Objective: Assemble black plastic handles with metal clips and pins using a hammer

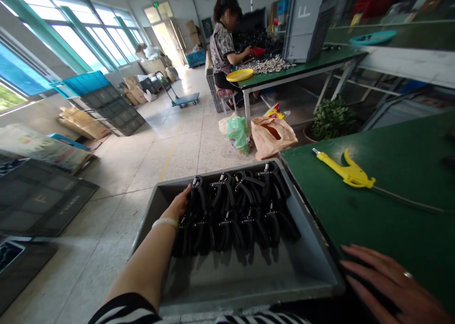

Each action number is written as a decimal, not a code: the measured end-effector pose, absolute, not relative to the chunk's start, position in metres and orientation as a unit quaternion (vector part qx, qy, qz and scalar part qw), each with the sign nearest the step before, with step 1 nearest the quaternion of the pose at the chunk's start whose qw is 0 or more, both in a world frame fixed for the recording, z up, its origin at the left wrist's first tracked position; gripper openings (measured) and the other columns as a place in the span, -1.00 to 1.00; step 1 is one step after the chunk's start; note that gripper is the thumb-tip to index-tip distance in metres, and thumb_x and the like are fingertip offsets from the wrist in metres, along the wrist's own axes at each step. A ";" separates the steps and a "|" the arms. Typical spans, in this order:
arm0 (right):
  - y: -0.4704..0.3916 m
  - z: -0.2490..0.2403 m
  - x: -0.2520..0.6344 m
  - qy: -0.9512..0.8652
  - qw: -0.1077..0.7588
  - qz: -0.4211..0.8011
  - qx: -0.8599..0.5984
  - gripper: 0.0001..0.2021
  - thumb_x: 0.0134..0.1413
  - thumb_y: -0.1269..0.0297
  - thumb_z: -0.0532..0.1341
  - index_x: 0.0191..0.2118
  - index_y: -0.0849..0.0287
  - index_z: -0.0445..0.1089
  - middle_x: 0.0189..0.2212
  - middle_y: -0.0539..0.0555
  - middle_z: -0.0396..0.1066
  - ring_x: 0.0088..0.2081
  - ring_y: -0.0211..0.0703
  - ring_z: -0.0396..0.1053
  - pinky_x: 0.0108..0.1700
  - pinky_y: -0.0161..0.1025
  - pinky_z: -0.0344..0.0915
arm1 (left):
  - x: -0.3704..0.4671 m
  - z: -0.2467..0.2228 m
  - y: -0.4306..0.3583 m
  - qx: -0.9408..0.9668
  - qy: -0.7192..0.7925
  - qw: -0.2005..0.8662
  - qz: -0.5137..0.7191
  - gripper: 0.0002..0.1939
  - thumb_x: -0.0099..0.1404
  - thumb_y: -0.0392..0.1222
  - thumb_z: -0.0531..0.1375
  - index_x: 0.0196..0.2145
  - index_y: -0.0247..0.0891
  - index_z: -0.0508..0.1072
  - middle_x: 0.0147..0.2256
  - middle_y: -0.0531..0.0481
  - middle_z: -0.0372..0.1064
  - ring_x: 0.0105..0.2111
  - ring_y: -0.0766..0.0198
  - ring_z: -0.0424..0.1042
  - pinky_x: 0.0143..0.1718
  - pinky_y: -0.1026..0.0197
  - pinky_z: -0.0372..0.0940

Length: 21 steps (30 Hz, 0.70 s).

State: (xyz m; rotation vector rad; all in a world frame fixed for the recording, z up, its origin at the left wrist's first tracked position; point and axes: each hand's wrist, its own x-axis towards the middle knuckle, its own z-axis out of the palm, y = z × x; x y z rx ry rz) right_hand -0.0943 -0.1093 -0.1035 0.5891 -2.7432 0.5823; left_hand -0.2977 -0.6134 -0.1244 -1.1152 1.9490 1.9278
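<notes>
Fingers of the left hand point(178, 204) meet the leftmost far-row piece inside the grey crate point(241, 272); tips are hidden, so pinching cannot be told; black sprung pieces point(229, 229) stand in two rows towards the crate's far side; the step seems to be ordering them, the next move calling for gentle alignment; the right hand point(394, 279), loosely spread, is right of the crate, by the green table point(408, 148).

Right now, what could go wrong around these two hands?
The left hand is at crowded black parts; lifting one could snag its neighbours.

The right hand is by the table edge, beside the crate, and might get pinched if the crate shifted.

The air gun lies on the table and could be knocked by a sweeping arm.
</notes>
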 end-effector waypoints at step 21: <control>-0.113 -0.089 -0.097 -0.951 0.142 0.184 0.204 -0.69 -0.02 0.11 0.13 -0.12 0.02 0.36 -0.02 0.04 0.26 -0.02 0.03 0.24 -0.07 -0.05 0.28 | -0.338 -0.117 -0.607 -0.365 0.745 0.032 0.558 -0.66 -0.03 -0.12 0.29 -0.28 -0.32 0.43 -0.56 -0.01 0.40 -0.58 0.29 0.39 -0.62 0.33 0.23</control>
